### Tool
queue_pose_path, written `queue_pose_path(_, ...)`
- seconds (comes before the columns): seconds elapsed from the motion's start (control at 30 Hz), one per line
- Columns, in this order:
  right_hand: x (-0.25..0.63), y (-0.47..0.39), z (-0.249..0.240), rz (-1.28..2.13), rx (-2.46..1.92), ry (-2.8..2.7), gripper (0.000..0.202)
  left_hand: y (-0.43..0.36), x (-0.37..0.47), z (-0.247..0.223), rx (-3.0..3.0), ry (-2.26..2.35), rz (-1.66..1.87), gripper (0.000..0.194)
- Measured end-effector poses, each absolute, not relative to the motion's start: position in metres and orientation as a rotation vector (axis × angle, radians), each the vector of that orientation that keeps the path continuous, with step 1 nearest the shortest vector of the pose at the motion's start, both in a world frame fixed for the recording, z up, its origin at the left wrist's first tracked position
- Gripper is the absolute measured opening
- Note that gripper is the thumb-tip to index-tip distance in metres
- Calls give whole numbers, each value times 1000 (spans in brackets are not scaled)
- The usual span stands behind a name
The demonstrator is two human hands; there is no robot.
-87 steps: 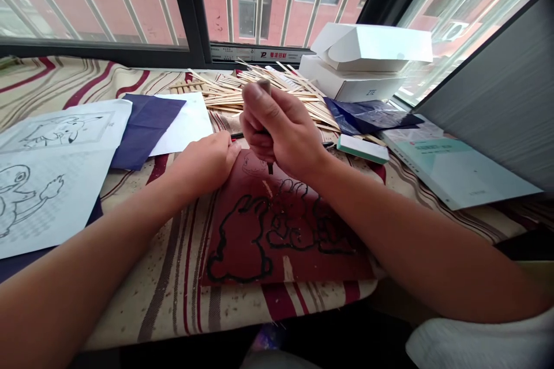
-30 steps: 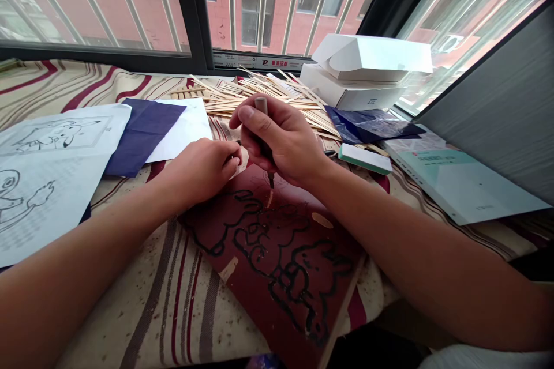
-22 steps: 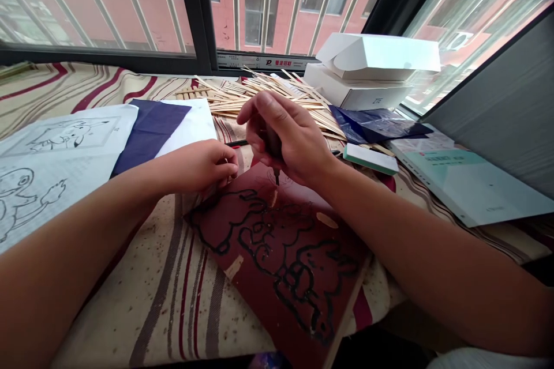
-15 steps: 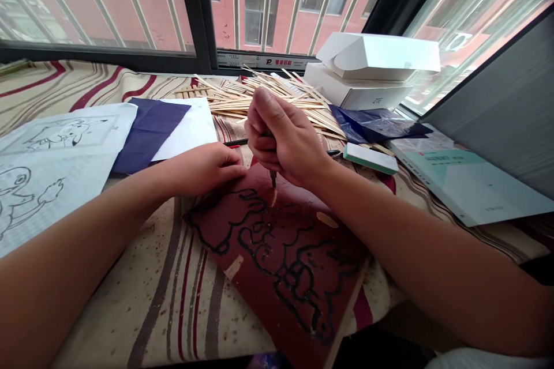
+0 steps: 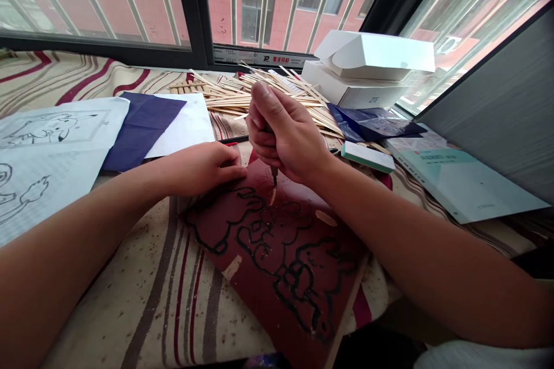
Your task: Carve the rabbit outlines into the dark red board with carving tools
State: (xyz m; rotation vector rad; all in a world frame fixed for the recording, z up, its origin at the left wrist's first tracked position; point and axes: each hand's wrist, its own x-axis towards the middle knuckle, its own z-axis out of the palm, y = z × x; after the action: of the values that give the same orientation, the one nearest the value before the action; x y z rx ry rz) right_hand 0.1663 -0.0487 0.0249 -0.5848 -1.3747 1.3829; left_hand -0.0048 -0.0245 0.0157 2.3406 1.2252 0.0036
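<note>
A dark red wooden board (image 5: 255, 311), bearing thick black outlines of animal-like figures, lies at a slant on the striped cloth. Pale bare spots show where its red surface has been cut away. My right hand (image 5: 285, 132) is a fist around an upright carving tool (image 5: 274, 176); the handle is mostly hidden, and the thin dark tip meets the board at a short pale groove. At the board's far left edge, my left hand (image 5: 212, 168) holds it with thumb and bent finger on top; the other fingers are hidden.
Sheets with line drawings (image 5: 56, 144), dark blue carbon paper (image 5: 141, 127) and white paper (image 5: 190, 121) lie left. Behind are thin wooden sticks (image 5: 225, 98) and a white box (image 5: 359, 83). An eraser-like white-green block (image 5: 367, 155) and a pale book (image 5: 471, 179) lie right.
The whole view has shifted slightly. My right fist and the carving tool have tilted a little at the same groove; the left hand stays on the board's edge.
</note>
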Motion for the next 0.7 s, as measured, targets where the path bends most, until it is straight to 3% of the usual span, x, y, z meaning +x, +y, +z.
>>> queue_pose_path(0.7,154,-45,18,1373,-551,-1580,58,-20,-5,9,2382,1133,22,42)
